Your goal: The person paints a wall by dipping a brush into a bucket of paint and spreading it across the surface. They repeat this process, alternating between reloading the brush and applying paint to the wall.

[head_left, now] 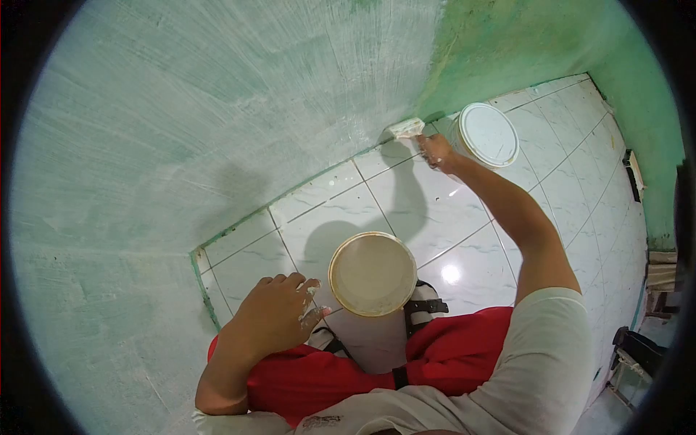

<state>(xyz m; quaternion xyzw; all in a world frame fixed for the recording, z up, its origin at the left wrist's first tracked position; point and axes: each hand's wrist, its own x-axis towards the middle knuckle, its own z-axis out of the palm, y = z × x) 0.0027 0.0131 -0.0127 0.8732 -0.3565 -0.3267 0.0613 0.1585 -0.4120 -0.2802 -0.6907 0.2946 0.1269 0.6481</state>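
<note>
Bright, fisheye-warped, dark corners, floor glare

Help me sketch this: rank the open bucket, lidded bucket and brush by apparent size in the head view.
1. open bucket, nearest the camera.
2. lidded bucket, farther off, so the two may truly match.
3. brush, in the right hand.

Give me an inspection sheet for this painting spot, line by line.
Surface: glossy white floor tiles meeting a wall brushed whitish over green.
Job's things: brush at the wall's foot; open bucket, whitish inside, between the feet.
Clutter: lidded bucket on the tiles beside the brush.
Hands: right hand with fingers closed on the brush; left hand empty, paint-flecked, resting on the red-clad knee.
Cables: nothing seen.
Surroundings: bare green wall past the corner; dark items at the right edge, too unclear to name.
</note>
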